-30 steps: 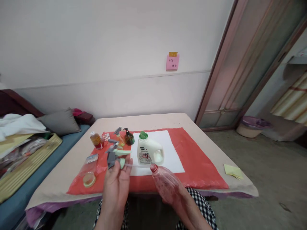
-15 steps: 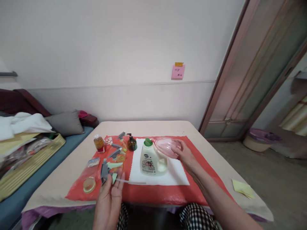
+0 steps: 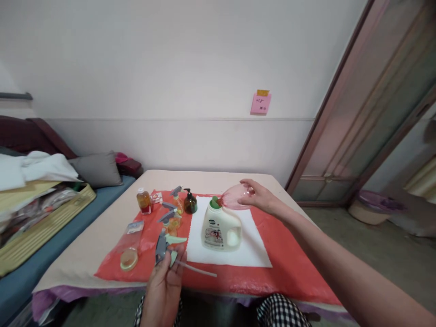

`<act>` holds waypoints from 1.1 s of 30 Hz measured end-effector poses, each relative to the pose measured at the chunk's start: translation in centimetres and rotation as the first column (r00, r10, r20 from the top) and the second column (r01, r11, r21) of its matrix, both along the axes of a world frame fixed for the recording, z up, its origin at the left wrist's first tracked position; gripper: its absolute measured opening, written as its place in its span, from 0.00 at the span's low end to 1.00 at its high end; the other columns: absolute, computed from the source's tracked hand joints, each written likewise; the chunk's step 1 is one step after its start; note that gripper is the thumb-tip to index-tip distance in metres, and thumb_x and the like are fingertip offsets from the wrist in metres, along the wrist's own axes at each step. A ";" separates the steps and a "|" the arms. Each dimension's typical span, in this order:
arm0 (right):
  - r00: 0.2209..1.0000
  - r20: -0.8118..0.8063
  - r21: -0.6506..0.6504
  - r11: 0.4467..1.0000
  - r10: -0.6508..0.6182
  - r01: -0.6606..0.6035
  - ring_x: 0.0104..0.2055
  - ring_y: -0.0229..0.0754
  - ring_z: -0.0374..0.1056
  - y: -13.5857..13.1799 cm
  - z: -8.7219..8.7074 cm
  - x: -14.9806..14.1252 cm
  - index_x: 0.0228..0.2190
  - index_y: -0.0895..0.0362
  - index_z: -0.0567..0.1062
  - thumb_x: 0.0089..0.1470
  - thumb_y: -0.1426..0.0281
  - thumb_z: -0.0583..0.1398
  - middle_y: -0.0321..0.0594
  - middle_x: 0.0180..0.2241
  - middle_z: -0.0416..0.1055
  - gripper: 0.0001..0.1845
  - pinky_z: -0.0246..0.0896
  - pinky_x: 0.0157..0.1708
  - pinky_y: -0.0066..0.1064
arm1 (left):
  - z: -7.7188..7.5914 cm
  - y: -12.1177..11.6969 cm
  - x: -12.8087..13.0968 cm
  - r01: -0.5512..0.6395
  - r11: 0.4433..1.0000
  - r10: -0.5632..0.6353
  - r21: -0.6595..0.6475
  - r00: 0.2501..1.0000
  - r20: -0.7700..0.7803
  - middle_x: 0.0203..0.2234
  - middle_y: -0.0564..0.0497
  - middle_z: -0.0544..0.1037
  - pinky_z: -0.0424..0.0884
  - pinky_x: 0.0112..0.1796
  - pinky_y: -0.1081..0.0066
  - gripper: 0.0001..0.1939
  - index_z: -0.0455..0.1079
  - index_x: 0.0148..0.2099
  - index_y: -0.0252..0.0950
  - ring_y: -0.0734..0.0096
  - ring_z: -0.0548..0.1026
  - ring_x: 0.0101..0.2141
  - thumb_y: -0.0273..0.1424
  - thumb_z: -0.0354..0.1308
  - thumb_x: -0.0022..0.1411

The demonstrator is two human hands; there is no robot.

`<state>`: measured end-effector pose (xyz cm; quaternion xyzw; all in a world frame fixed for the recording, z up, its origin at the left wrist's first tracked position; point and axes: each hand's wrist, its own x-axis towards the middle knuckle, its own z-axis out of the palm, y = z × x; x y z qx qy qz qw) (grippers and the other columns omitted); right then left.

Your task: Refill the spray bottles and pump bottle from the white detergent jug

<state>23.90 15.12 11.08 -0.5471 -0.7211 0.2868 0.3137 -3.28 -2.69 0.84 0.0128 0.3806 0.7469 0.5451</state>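
Note:
My left hand [image 3: 166, 274] is closed around a grey and pale green spray trigger head [image 3: 163, 247], whose thin dip tube points right over the table's front. In my right hand [image 3: 257, 195] is a clear pink bottle [image 3: 235, 197], tipped on its side with its neck at the green opening of a white detergent jug [image 3: 221, 229]. The jug stands upright on a white sheet [image 3: 255, 254]. Whether liquid flows between them I cannot make out. Left of the jug stand a dark pump bottle [image 3: 190, 202] and several small spray bottles [image 3: 168, 222].
A red plastic cover [image 3: 245, 284] lies on the beige table [image 3: 85, 245]. At its left are an amber bottle [image 3: 144, 201], a round lidded container [image 3: 129, 259] and a clear plastic pouch [image 3: 133, 229]. A pink note [image 3: 260, 104] hangs on the wall.
My right hand has raised the pink bottle's base, tilting its neck down toward the jug's opening. The view has shifted slightly; my left hand still holds the spray head.

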 end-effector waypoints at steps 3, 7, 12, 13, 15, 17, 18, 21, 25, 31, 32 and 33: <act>0.993 0.107 0.023 0.998 0.050 -0.052 0.50 0.52 0.67 0.6 1.6 -0.5 0.58 0.53 0.66 0.41 0.59 0.67 0.47 0.51 0.69 0.42 0.62 0.49 0.43 | -0.3 0.0 -0.2 0.008 1.000 -0.008 0.002 1.000 0.024 0.38 0.46 0.82 0.78 0.47 0.68 0.10 0.75 0.43 0.34 0.69 0.82 0.43 0.23 0.51 0.69; 0.971 0.214 0.048 0.991 0.109 -0.122 0.50 0.53 0.67 1.2 3.1 -1.2 0.58 0.54 0.66 0.40 0.59 0.68 0.48 0.53 0.69 0.43 0.63 0.48 0.42 | -0.7 -0.2 -0.6 0.004 1.000 -0.004 0.015 1.000 0.017 0.39 0.44 0.82 0.79 0.46 0.66 0.10 0.75 0.43 0.33 0.66 0.82 0.42 0.23 0.52 0.68; 0.944 0.296 0.069 0.983 0.145 -0.172 0.49 0.54 0.68 1.4 4.1 -2.1 0.57 0.50 0.67 0.39 0.60 0.68 0.46 0.52 0.70 0.41 0.63 0.47 0.42 | -0.9 -0.6 -1.0 -0.009 1.000 0.009 0.015 0.999 0.033 0.38 0.44 0.82 0.79 0.45 0.66 0.09 0.75 0.41 0.32 0.66 0.82 0.40 0.21 0.53 0.66; 0.941 0.306 0.074 0.982 0.142 -0.172 0.50 0.55 0.68 1.5 4.1 -2.3 0.57 0.50 0.68 0.39 0.60 0.69 0.46 0.51 0.70 0.41 0.63 0.46 0.42 | -0.9 -0.7 -1.1 -0.004 1.000 0.003 0.015 0.999 0.034 0.38 0.44 0.83 0.79 0.45 0.66 0.09 0.75 0.41 0.32 0.66 0.82 0.40 0.21 0.53 0.66; 0.938 0.320 0.081 0.982 0.135 -0.169 0.49 0.55 0.67 1.5 4.3 -2.5 0.56 0.49 0.68 0.39 0.60 0.69 0.46 0.51 0.70 0.41 0.63 0.45 0.42 | -0.8 -0.8 -1.2 0.003 1.000 -0.004 0.021 0.999 0.035 0.38 0.44 0.83 0.79 0.46 0.66 0.09 0.75 0.41 0.32 0.66 0.82 0.41 0.21 0.53 0.66; 0.935 0.328 0.085 0.982 0.132 -0.169 0.49 0.55 0.68 1.5 4.3 -2.6 0.56 0.48 0.68 0.40 0.60 0.69 0.45 0.51 0.70 0.40 0.63 0.45 0.42 | -0.8 -0.8 -1.3 -0.001 1.000 0.000 0.029 0.999 0.040 0.38 0.43 0.83 0.79 0.46 0.65 0.09 0.75 0.41 0.32 0.65 0.82 0.41 0.21 0.53 0.66; 0.935 0.330 0.087 0.982 0.133 -0.170 0.49 0.54 0.68 1.4 4.3 -2.6 0.56 0.48 0.68 0.40 0.60 0.69 0.45 0.51 0.70 0.40 0.63 0.44 0.41 | -0.7 -0.9 -1.3 -0.006 0.999 0.004 0.036 0.999 0.044 0.38 0.43 0.83 0.79 0.46 0.65 0.08 0.75 0.41 0.32 0.65 0.82 0.41 0.21 0.54 0.66; 0.934 0.331 0.088 0.981 0.135 -0.173 0.47 0.53 0.68 1.4 4.3 -2.6 0.57 0.49 0.68 0.40 0.59 0.68 0.44 0.49 0.71 0.41 0.63 0.44 0.41 | -0.7 -0.9 -1.5 -0.006 0.999 0.003 0.052 0.999 0.052 0.38 0.44 0.83 0.79 0.46 0.64 0.09 0.75 0.41 0.32 0.65 0.82 0.41 0.21 0.53 0.66; 0.935 0.328 0.086 0.982 0.132 -0.169 0.46 0.53 0.68 1.1 4.2 -2.7 0.57 0.53 0.67 0.40 0.60 0.68 0.46 0.47 0.71 0.41 0.63 0.44 0.41 | -0.8 -0.9 -1.6 0.000 0.999 -0.002 0.050 0.999 0.046 0.37 0.45 0.83 0.79 0.46 0.64 0.09 0.75 0.42 0.32 0.66 0.82 0.40 0.20 0.53 0.66; 0.942 0.312 0.087 0.983 0.126 -0.160 0.46 0.53 0.68 0.8 4.3 -3.1 0.56 0.54 0.68 0.39 0.62 0.68 0.46 0.46 0.71 0.41 0.62 0.44 0.41 | -0.9 -0.9 -1.8 0.014 0.999 -0.016 0.050 0.999 0.051 0.37 0.45 0.83 0.79 0.47 0.65 0.09 0.75 0.43 0.32 0.66 0.82 0.41 0.21 0.53 0.66; 0.944 0.306 0.087 0.984 0.124 -0.157 0.46 0.54 0.68 0.8 4.4 -3.1 0.56 0.54 0.68 0.39 0.62 0.68 0.46 0.46 0.71 0.41 0.62 0.44 0.41 | -0.9 -0.9 -1.8 0.012 0.999 -0.014 0.052 0.999 0.047 0.37 0.45 0.83 0.78 0.47 0.65 0.09 0.75 0.43 0.32 0.66 0.82 0.42 0.21 0.53 0.66; 0.947 0.299 0.088 0.984 0.121 -0.154 0.46 0.54 0.68 0.7 4.4 -3.2 0.56 0.54 0.69 0.39 0.62 0.68 0.46 0.46 0.72 0.41 0.62 0.44 0.41 | -0.9 -0.9 -1.8 0.009 0.999 -0.011 0.051 0.999 0.044 0.37 0.45 0.83 0.78 0.47 0.65 0.09 0.75 0.43 0.33 0.66 0.82 0.42 0.21 0.53 0.66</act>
